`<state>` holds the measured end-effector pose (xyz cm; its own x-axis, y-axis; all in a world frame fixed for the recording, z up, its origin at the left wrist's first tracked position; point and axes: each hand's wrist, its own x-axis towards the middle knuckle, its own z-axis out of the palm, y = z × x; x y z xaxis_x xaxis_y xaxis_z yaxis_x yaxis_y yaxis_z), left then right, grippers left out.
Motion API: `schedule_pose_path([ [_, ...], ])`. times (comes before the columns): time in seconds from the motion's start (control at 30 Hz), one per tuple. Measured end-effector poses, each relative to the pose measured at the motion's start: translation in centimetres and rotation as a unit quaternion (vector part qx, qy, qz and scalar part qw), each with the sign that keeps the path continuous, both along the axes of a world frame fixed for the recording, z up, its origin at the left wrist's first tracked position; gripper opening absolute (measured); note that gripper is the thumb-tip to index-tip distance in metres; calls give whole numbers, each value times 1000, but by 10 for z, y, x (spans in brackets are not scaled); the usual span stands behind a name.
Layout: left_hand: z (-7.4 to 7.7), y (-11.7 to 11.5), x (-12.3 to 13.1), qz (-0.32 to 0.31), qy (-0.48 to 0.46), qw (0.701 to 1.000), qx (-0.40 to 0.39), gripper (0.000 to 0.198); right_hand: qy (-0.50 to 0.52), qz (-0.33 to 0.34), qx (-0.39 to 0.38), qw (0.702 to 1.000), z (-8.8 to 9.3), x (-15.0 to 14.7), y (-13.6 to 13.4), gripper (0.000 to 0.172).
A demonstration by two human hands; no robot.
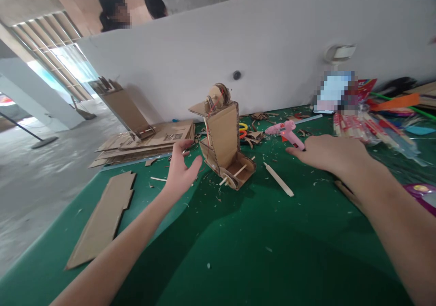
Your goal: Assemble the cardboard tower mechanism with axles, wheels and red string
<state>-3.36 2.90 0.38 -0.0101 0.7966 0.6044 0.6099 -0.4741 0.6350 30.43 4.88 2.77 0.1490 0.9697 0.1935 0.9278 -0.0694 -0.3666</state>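
A cardboard model (223, 135) stands upright on the green table, with a round disc (218, 96) and reddish wire at its top. Its base is an open cardboard tray crossed by a thin wooden stick (240, 170), with a small wheel (232, 181) at the near corner. Just left of the model, my left hand (182, 167) is open, thumb and fingers apart, holding nothing. My right hand (332, 154) has the handle end of a pink hot glue gun (284, 130) between thumb and fingers; most of those fingers are hidden. A pale wooden stick (278, 180) lies between model and right hand.
Cardboard sheets (163, 138) are stacked at the back left, another cardboard structure (124, 108) on them. A cut cardboard piece (102, 219) lies front left. Scissors (243, 130) and scraps sit behind the model. A phone (332, 92), packets (371, 129) and purple tape (422, 194) are right. Two people are beyond the wall.
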Motion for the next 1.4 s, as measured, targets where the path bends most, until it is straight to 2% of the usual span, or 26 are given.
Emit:
schedule_pose_path([
  [0.07,12,8,2,-73,6,997,17,53,-54,-64,-47,995,5,4,0,51],
  [0.13,24,15,5,-143,28,989,11,65,-91,-88,-47,991,8,2,-1,56],
  [0.23,36,22,13,-209,53,976,-33,60,-97,-77,14,992,0,-5,5,64],
  [0.3,38,24,18,-212,48,974,-56,55,-67,-75,31,994,-15,-5,15,58],
  [0.43,40,20,24,-166,47,983,-62,47,-5,-7,37,999,-46,2,36,36],
  [0.53,47,14,25,-106,69,991,-40,45,56,7,85,995,-53,4,41,33],
  [0.63,57,10,24,-36,85,995,-38,46,177,18,94,980,-38,-5,34,29],
  [0.73,66,9,20,18,108,993,-39,42,334,45,91,937,-12,-22,16,27],
  [0.83,69,10,16,55,126,990,-27,36,404,153,40,901,7,-35,-8,26],
  [0.9,69,12,14,74,128,988,-29,33,414,213,-13,885,9,-40,-25,21],
  [0.97,68,13,13,99,132,985,-42,33,418,254,-56,871,3,-42,-41,17],
  [1.07,67,13,14,124,137,981,-60,35,399,271,-97,871,-12,-46,-56,15],
  [1.13,68,13,15,114,125,984,-58,35,377,281,-113,875,-19,-50,-60,14],
  [1.27,68,12,15,85,106,990,-50,31,341,291,-119,886,-23,-55,-62,17],
  [1.4,68,13,16,104,119,985,-63,34,322,277,-128,896,-24,-56,-62,23],
])
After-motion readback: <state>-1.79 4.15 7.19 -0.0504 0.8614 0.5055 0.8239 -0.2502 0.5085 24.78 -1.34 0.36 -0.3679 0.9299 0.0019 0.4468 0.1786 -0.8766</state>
